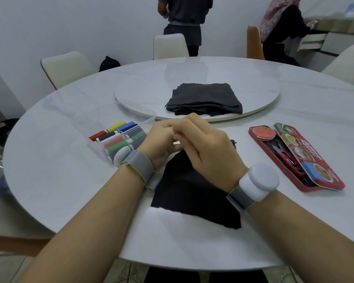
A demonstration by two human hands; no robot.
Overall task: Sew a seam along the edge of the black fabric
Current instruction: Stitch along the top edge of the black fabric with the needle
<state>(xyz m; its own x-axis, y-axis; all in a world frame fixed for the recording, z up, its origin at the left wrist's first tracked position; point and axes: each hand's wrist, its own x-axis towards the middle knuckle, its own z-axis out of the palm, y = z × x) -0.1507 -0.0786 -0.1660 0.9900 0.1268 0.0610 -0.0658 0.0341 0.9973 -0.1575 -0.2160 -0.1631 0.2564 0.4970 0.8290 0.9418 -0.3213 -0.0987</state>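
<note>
A piece of black fabric (194,193) lies on the white round table (70,180) in front of me, its far end lifted up into my hands. My left hand (161,141) holds the fabric's upper edge with curled fingers. Right against it, my right hand (208,152) has its fingertips pinched together at the same edge, on something thin that looks like a needle; the needle itself is barely visible. Both wrists carry grey straps with white sensor pucks.
A clear box of coloured thread spools (121,139) sits left of my hands. A red tin (294,158) with scissors lies open at the right. Folded dark cloth (204,99) rests on the turntable (264,94). Chairs and two people are beyond the table.
</note>
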